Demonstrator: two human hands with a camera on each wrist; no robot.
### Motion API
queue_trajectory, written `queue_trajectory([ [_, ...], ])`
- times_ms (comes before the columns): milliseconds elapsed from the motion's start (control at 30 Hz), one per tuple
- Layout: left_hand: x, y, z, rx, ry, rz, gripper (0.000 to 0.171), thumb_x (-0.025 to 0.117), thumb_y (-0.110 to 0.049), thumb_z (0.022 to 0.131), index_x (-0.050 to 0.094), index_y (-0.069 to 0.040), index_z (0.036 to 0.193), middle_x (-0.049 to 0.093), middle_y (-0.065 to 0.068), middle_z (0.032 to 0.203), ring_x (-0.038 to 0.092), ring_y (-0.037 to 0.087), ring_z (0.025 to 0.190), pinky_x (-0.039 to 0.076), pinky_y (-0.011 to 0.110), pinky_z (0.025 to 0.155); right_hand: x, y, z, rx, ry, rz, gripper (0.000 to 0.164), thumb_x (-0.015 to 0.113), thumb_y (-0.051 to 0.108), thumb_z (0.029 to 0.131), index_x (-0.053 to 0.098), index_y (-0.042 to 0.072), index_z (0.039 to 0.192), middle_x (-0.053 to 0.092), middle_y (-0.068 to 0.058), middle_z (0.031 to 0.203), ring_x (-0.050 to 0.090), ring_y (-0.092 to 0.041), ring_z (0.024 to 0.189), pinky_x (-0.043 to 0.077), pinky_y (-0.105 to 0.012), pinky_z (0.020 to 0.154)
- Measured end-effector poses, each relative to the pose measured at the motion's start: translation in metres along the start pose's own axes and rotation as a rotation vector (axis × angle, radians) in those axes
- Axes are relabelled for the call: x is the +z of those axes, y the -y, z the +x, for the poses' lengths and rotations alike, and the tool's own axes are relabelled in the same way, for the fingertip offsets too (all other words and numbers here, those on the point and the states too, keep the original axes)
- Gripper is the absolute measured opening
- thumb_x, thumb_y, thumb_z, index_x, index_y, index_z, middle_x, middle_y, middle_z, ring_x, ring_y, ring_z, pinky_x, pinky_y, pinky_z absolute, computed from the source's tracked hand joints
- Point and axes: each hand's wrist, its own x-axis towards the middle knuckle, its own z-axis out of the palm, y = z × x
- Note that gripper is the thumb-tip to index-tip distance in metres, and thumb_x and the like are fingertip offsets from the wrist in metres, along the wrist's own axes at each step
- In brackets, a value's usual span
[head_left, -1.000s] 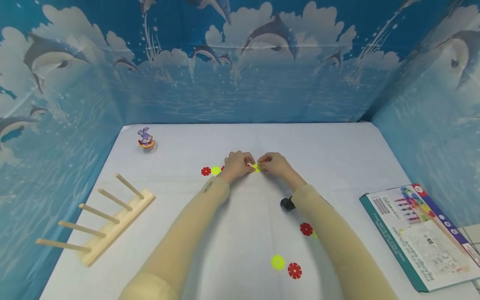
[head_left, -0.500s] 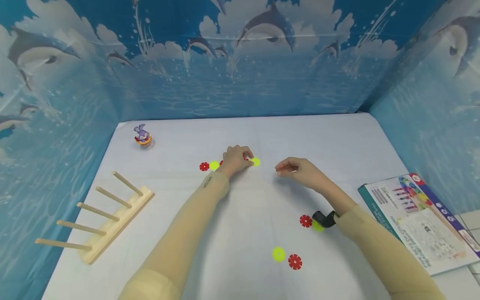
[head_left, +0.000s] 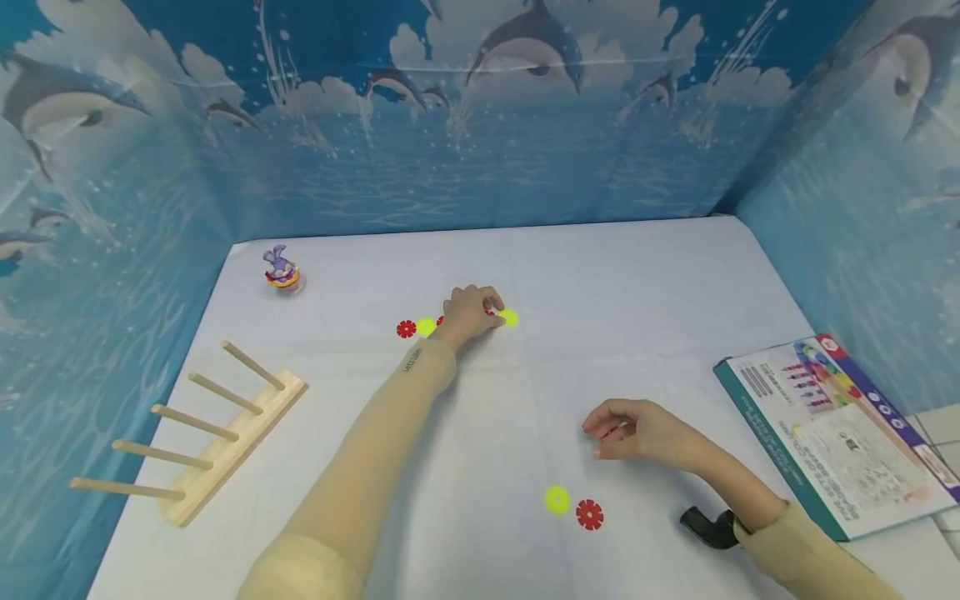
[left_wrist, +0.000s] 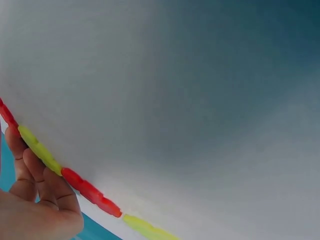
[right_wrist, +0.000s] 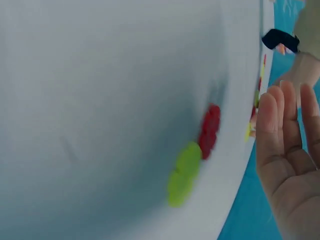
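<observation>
Red and yellow-green discs (head_left: pixel 424 327), joined in a chain, are lying under the left hand (head_left: pixel 470 312), fingers grasping it; at four o'clock, the right hand (head_left: pixel 637 429) is hovering, fingers loosely curled, grasping nothing visible.

Desk (head_left: pixel 637 292): white cloth surface, fills centre of frame. Upper left: small purple rabbit toy (head_left: pixel 281 268). Left edge: wooden peg rack (head_left: pixel 202 433), lying flat, pegs pointing left. Centre: row of red and yellow-green discs (head_left: pixel 416 327), touching one another. Lower centre: yellow-green disc (head_left: pixel 557 499) just beside red disc (head_left: pixel 589 514). Right edge: printed box (head_left: pixel 832 429), flat, overhanging desk edge.
</observation>
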Motion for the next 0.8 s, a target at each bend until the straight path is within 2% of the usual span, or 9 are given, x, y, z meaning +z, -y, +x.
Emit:
queue_trajectory([
  [167,-0.003,-0.001,0.001,-0.01,0.002,0.003,0.024,0.073,-0.029,0.089,0.067,-0.021,0.111,0.057,0.004,0.108,0.044,0.025,0.111,0.034,0.046,0.098,0.019,-0.007,-0.012,-0.027,0.05,-0.002,0.033,0.081,0.023,0.08,0.067,0.008,0.106,0.068,-0.006,0.102,0.063,-0.012,0.089,0.053,-0.023,0.079],
  [333,-0.005,-0.002,0.0,-0.005,0.015,-0.008,0.025,0.073,-0.029,0.09,0.066,-0.019,0.112,0.057,0.005,0.107,0.044,0.025,0.11,0.034,0.045,0.098,0.038,-0.014,-0.018,-0.028,0.052,-0.062,0.032,0.085,0.025,0.075,0.067,0.015,0.1,0.066,0.002,0.094,0.061,-0.009,0.083,0.052,-0.022,0.075],
  [567,-0.003,0.0,0.001,-0.005,0.017,-0.032,0.024,0.074,-0.027,0.089,0.067,-0.019,0.11,0.057,0.004,0.104,0.044,0.025,0.108,0.033,0.044,0.096,0.047,-0.014,-0.021,-0.098,0.076,-0.18,0.035,0.087,0.027,0.072,0.066,0.021,0.099,0.063,0.01,0.093,0.053,-0.004,0.08,0.049,-0.02,0.069],
  [800,-0.003,-0.001,0.003,-0.001,0.016,-0.041,0.023,0.074,-0.027,0.088,0.067,-0.02,0.109,0.056,0.003,0.102,0.044,0.025,0.108,0.034,0.043,0.095,0.054,-0.01,-0.022,-0.101,0.042,-0.313,0.033,0.089,0.029,0.07,0.064,0.025,0.091,0.054,0.014,0.087,0.046,-0.001,0.077,0.046,-0.018,0.066],
])
